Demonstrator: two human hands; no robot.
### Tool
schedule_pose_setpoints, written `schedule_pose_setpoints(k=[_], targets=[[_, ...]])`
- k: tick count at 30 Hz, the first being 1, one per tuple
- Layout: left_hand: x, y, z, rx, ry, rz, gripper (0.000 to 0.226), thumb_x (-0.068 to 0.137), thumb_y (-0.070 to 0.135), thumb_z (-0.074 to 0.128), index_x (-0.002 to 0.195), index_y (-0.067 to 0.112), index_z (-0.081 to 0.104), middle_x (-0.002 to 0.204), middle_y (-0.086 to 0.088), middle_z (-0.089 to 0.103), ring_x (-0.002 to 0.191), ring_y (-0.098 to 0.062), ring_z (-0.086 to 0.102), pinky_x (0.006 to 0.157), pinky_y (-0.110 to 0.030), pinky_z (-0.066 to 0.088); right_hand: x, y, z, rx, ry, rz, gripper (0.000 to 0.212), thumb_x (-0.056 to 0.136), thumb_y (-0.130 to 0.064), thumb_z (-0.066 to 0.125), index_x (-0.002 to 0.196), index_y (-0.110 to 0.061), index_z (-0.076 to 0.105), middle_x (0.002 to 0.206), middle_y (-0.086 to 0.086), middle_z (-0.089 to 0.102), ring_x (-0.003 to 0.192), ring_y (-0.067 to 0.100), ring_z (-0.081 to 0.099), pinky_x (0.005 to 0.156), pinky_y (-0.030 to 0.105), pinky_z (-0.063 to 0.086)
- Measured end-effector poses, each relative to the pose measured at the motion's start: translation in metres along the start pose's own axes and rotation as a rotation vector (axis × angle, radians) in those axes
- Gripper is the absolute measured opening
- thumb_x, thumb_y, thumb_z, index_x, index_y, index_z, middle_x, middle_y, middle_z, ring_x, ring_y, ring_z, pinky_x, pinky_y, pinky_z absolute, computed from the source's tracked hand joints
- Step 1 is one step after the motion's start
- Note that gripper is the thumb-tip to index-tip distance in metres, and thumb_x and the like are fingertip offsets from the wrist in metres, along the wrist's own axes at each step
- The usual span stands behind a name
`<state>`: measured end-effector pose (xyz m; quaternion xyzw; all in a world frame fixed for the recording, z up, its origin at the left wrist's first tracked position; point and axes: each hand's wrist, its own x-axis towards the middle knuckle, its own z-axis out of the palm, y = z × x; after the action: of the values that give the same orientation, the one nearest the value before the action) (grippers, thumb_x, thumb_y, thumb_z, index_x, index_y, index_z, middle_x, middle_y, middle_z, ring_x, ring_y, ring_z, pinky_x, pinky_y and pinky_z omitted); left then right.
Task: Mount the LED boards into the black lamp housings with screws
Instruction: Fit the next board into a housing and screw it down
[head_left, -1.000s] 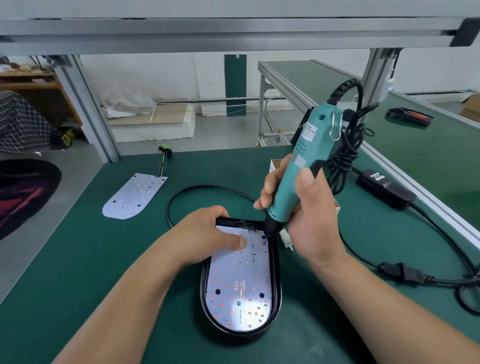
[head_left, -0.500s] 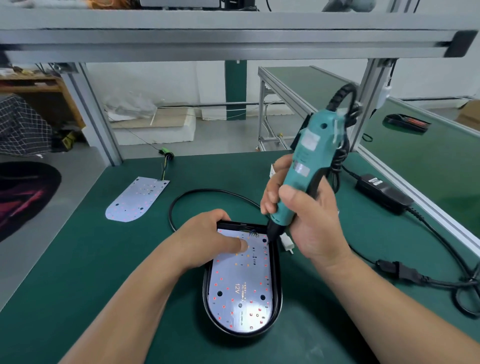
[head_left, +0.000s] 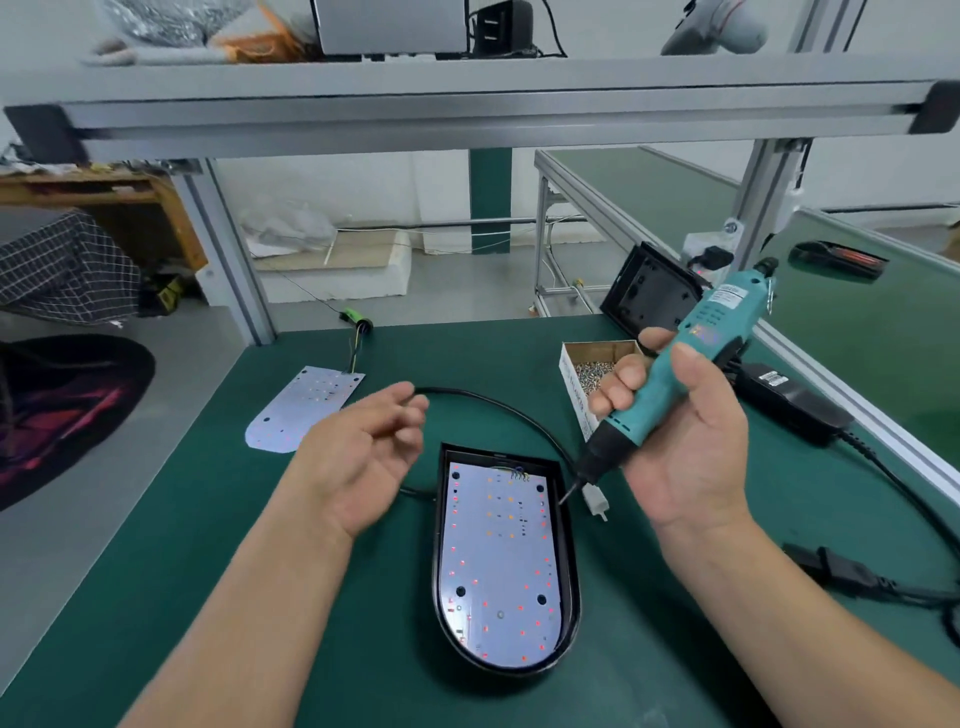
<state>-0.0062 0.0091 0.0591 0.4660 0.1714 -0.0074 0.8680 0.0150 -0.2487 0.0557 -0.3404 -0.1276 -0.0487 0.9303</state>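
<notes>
Housing under inspection: the black lamp housing (head_left: 569, 545) lies flat on the green table (head_left: 208, 571), near centre, with an LED board (head_left: 498, 561) seated inside its rim. Dark spots show at the board's corners. I cannot tell whether they are driven screws or open holes.

My right hand (head_left: 685, 447) is clamped round a teal electric screwdriver (head_left: 670, 384), held tilted. Its bit points down at the housing's far right rim, and I cannot confirm contact. My left hand (head_left: 363, 457) hovers just left of the housing's far end, fingers apart and loose, holding nothing; it is blurred.

Judgement: fastening is in hand and I am between screws, with the board not pinned down by either hand. The next move calls for a screw from the box of screws (head_left: 574, 395), just far of the driver tip, then steadying the board and setting the bit square over a hole.

Outward: a black cable (head_left: 509, 410) loops beyond the housing, with a white connector (head_left: 595, 501) beside its right rim. A second LED board (head_left: 301, 410) waits far left. A second housing (head_left: 649, 296) leans at the far edge, and a power adapter (head_left: 789, 400) lies to the right.

Writing: the driver carries a white label and the box side carries print, both too small to read. No brand is legible.
</notes>
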Motion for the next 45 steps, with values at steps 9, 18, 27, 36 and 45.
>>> schedule_pose_setpoints(k=[9,18,27,36,45], targets=[[0.006,-0.002,0.0,-0.482,-0.138,-0.062,0.056,0.092,-0.023,0.02,0.143,-0.018,0.043,0.13,-0.048,0.057,0.124,-0.054,0.063,0.085,-0.042,0.065,0.0,0.0,-0.001,0.018,0.032,0.015,0.015,0.101,-0.024,0.051,0.106,-0.012,0.058,0.076,0.007,0.048,0.066,0.023,0.044,0.066,0.036,0.046],[0.007,-0.005,0.001,-0.579,0.061,-0.043,0.042,0.101,-0.018,0.028,0.138,-0.013,0.047,0.141,-0.024,0.051,0.081,-0.029,0.071,0.062,-0.028,0.062,0.0,0.001,-0.001,0.016,0.039,0.037,0.014,0.1,-0.025,0.051,0.105,-0.012,0.057,0.077,0.007,0.047,0.066,0.022,0.043,0.065,0.035,0.046],[-0.004,-0.005,0.006,-0.176,-0.139,0.089,0.017,0.111,0.0,0.041,0.123,-0.003,0.054,0.114,-0.021,0.078,0.103,-0.025,0.079,0.065,-0.021,0.063,-0.002,0.002,0.0,0.001,0.041,0.038,0.014,0.099,-0.024,0.052,0.104,-0.012,0.057,0.077,0.008,0.047,0.066,0.023,0.044,0.065,0.036,0.046],[-0.029,-0.004,0.022,0.319,-0.243,0.214,0.024,0.075,0.037,0.082,0.089,0.018,0.082,0.089,-0.011,0.079,0.065,-0.017,0.075,0.051,-0.024,0.057,-0.008,0.003,0.007,0.011,0.027,0.059,0.024,0.104,-0.035,0.056,0.108,-0.011,0.057,0.079,0.009,0.05,0.068,0.023,0.046,0.067,0.036,0.05],[-0.04,-0.018,0.027,0.696,-0.462,0.246,0.02,0.107,-0.001,0.055,0.114,0.009,0.07,0.105,-0.008,0.081,0.098,-0.026,0.08,0.076,-0.032,0.066,-0.009,-0.008,0.015,0.082,0.07,0.017,0.042,0.107,-0.052,0.05,0.113,-0.011,0.054,0.089,0.011,0.054,0.08,0.027,0.054,0.085,0.045,0.053]])
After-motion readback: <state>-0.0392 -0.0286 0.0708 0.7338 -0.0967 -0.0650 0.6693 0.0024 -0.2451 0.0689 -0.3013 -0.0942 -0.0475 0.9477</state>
